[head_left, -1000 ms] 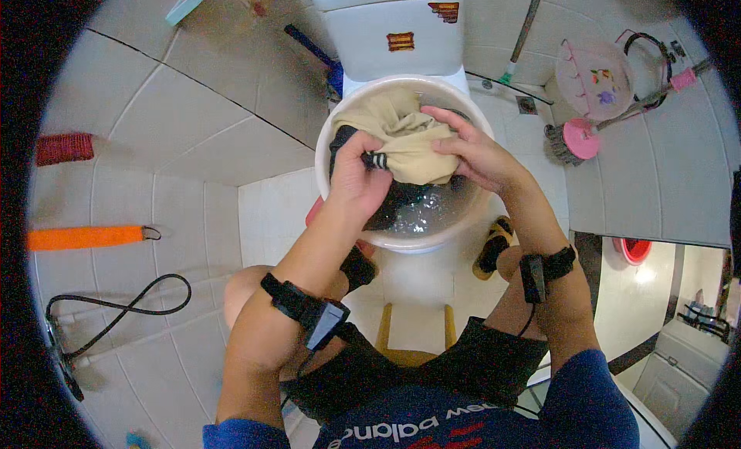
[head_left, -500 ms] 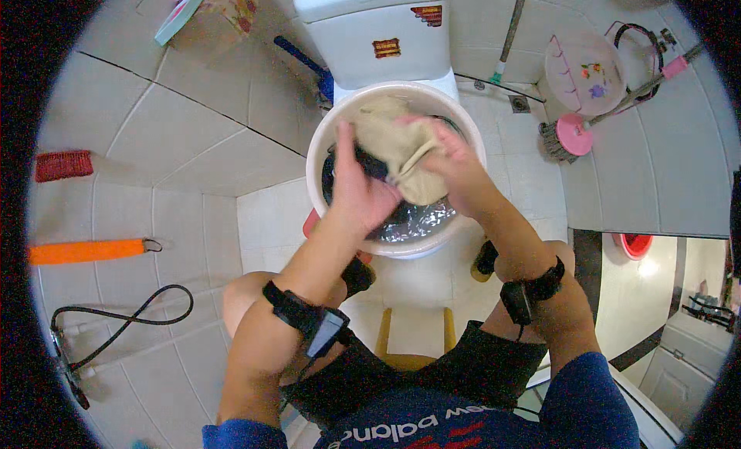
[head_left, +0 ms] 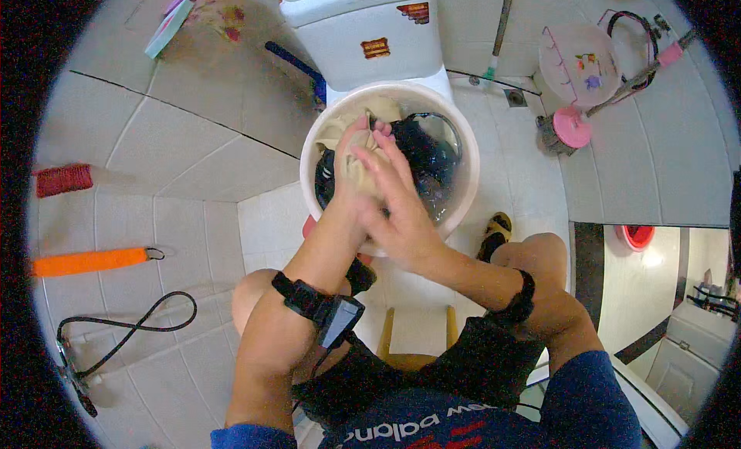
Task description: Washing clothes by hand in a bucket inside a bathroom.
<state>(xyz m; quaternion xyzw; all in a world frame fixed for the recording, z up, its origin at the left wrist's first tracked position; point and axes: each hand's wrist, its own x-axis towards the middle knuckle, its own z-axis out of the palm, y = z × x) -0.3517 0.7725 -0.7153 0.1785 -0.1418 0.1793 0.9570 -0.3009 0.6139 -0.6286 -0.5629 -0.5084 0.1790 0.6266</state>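
Over a pale round basin [head_left: 472,160], I hold a wet beige cloth [head_left: 357,170] bunched between my two hands. My left hand [head_left: 349,157] is closed around its left side. Across the cloth lies my right hand [head_left: 392,198], its long fingers pressing it against the left; the two wrists nearly meet. Part of the beige fabric trails down into the basin at the far left, and my hands hide some of it. Dark clothes [head_left: 423,144] soak in water beside it, bulging up on the right.
Behind the basin stands a white toilet [head_left: 367,36], with a blue-handled brush [head_left: 297,67] on its left. A pink round brush [head_left: 571,129] and a basin with flowers [head_left: 583,67] lean at the right wall. A shower hose [head_left: 131,322] hangs on the left wall.
My right hand has swung left and down across my left hand. The cloth, spread out before, is now bunched between them, and more of the dark clothes shows at the right.
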